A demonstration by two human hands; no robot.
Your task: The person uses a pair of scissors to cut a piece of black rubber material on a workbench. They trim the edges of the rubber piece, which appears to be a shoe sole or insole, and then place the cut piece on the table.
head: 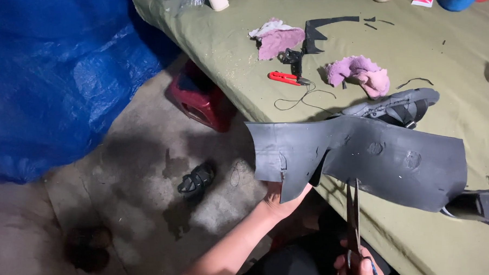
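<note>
Two hands: both are seen at the bottom of the view, below the table edge.
Left hand [279, 201]: it is closed on the lower left part of the black sheet [384, 158], with the fingers hidden behind it.
Right hand [356, 269]: it is wrapped tight around the handles of the scissors [353, 214], near the bottom edge of the view.
Scissors: the blades are pointed straight up and their tips are touching the bottom edge of the black sheet; how far the blades are parted cannot be told.
Black sheet: it is held up in the air over the table edge, wide and bent, with a notch cut into its lower left side.
Table [236, 72]: it is covered with a green cloth, and its edge is run from the top left down to the bottom right.
Sandal [397, 107]: a dark one is laid on the table, just behind the sheet.
Purple rags [360, 74]: two are laid on the cloth, well apart from the hands.
Red snips [283, 77]: they are laid between the rags, beside a thin black thread.
Floor [140, 166]: bare grey room is left open to the left of the hands, with a second dark sandal [197, 179] lying on it.
Red stool [200, 98]: it is tucked under the table edge.
Blue sheet [57, 66]: the far left side is filled by it.
</note>
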